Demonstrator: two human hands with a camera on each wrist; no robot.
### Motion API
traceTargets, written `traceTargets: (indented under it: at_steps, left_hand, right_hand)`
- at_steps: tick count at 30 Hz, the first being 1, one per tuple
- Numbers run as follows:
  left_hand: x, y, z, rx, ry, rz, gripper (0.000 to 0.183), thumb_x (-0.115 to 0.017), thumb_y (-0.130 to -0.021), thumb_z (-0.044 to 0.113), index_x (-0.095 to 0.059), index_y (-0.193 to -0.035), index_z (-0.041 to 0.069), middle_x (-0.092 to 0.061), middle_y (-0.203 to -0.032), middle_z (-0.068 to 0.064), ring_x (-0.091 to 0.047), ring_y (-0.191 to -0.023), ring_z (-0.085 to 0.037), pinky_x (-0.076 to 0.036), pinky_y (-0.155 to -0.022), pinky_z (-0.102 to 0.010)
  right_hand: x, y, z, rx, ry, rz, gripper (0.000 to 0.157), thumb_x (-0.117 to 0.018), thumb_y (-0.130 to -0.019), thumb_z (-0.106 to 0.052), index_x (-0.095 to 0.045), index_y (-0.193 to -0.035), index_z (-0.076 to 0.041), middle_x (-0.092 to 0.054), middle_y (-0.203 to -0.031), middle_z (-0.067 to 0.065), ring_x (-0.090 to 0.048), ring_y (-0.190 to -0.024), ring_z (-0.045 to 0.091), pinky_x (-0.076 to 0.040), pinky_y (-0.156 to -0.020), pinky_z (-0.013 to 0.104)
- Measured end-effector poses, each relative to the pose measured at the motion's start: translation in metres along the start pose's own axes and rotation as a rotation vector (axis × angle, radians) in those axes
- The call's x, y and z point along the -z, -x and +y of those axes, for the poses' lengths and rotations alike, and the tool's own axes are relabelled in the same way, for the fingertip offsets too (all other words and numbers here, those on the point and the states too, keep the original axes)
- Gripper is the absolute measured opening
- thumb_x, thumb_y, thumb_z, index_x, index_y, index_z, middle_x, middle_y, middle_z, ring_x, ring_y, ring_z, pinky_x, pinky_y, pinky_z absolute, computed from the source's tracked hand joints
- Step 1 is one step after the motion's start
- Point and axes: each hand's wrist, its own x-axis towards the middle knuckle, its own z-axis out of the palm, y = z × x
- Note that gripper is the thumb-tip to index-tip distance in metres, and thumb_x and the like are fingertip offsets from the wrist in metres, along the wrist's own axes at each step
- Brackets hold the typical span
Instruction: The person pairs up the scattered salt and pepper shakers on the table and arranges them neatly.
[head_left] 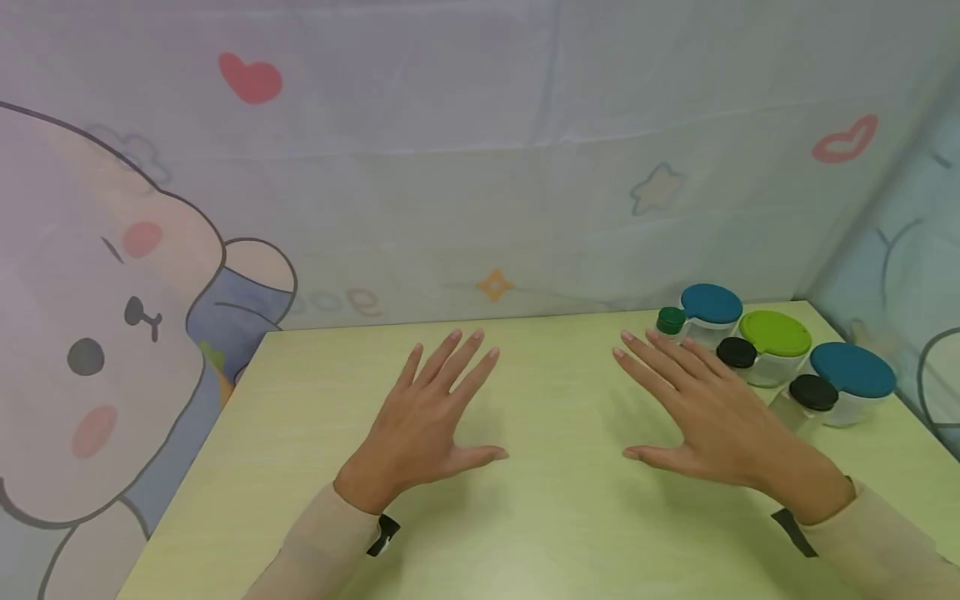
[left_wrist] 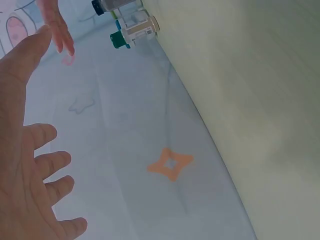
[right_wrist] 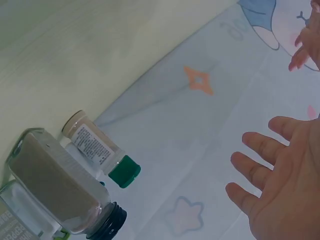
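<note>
Head view: above the table (head_left: pixel 558 517), the left hand (head_left: pixel 420 425) and the right hand (head_left: pixel 716 417) were held apart, their fingers spread, thumbs pointed inward. Capped bottles (head_left: pixel 737 352) and lidded tubs (head_left: pixel 776 335) were clustered at the table's right, just beside the right hand.

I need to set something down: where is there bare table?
One bare patch of the table lies between the left hand and right hand, back to the cloth; another between the left hand and the table's left edge. The right rear is crowded with lidded tubs, black-capped jars and a green-capped jar.
</note>
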Motion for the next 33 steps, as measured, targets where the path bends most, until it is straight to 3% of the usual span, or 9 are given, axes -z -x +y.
traceTargets:
  at_steps: [9,14,17,21,31,33]
  left_hand:
    - [-0.003,-0.005,0.002,-0.055,0.081,0.041,0.106,-0.074,-0.08,0.068,-0.032,-0.16,0.012,-0.036,-0.162,-0.01,-0.037,-0.148,-0.03,-0.037,-0.115,-0.059]
    - [-0.008,-0.009,0.002,-0.1,0.15,0.1,0.104,-0.082,-0.079,0.058,-0.036,-0.157,0.006,-0.041,-0.158,-0.012,-0.043,-0.144,-0.029,-0.041,-0.116,-0.046]
    - [-0.01,-0.011,0.002,-0.11,0.196,0.123,0.102,-0.085,-0.08,0.049,-0.036,-0.157,0.005,-0.042,-0.158,-0.011,-0.043,-0.144,-0.026,-0.04,-0.116,-0.038]
    - [-0.013,-0.012,0.004,-0.091,0.259,0.133,0.1,-0.086,-0.081,0.042,-0.033,-0.158,0.004,-0.041,-0.158,-0.01,-0.043,-0.143,-0.023,-0.045,-0.112,-0.033]
    - [-0.022,-0.019,0.009,-0.055,0.434,0.144,0.094,-0.086,-0.083,0.031,-0.034,-0.157,0.003,-0.048,-0.152,-0.009,-0.05,-0.138,-0.021,-0.045,-0.111,-0.03]
    - [-0.024,-0.02,0.01,-0.059,0.46,0.16,0.093,-0.087,-0.083,0.028,-0.035,-0.156,0.003,-0.049,-0.15,-0.009,-0.054,-0.133,-0.021,-0.047,-0.109,-0.03]
  right_hand:
    - [0.003,0.001,0.008,0.034,-0.089,0.073,0.1,-0.076,-0.079,-0.061,-0.04,-0.156,-0.009,-0.046,-0.157,0.01,-0.046,-0.14,0.033,-0.017,-0.126,0.032]
    - [0.007,0.002,0.012,0.021,-0.127,0.074,0.1,-0.082,-0.075,-0.054,-0.042,-0.156,-0.011,-0.049,-0.154,0.007,-0.051,-0.136,0.03,-0.02,-0.124,0.024]
    - [0.01,0.003,0.014,-0.014,-0.134,0.047,0.103,-0.087,-0.071,-0.05,-0.042,-0.156,-0.015,-0.049,-0.154,0.004,-0.051,-0.135,0.027,-0.037,-0.117,0.031]
    - [0.011,0.004,0.016,-0.05,-0.151,0.027,0.104,-0.09,-0.07,-0.047,-0.041,-0.156,-0.018,-0.05,-0.153,0.003,-0.053,-0.134,0.025,-0.054,-0.097,0.048]
    - [0.017,0.005,0.022,-0.084,-0.227,0.036,0.094,-0.092,-0.071,-0.037,-0.048,-0.151,-0.015,-0.056,-0.146,0.0,-0.055,-0.128,0.017,-0.054,-0.092,0.041]
    - [0.019,0.005,0.024,-0.092,-0.252,0.023,0.094,-0.092,-0.072,-0.035,-0.047,-0.152,-0.016,-0.055,-0.146,-0.002,-0.054,-0.13,0.018,-0.051,-0.099,0.031]
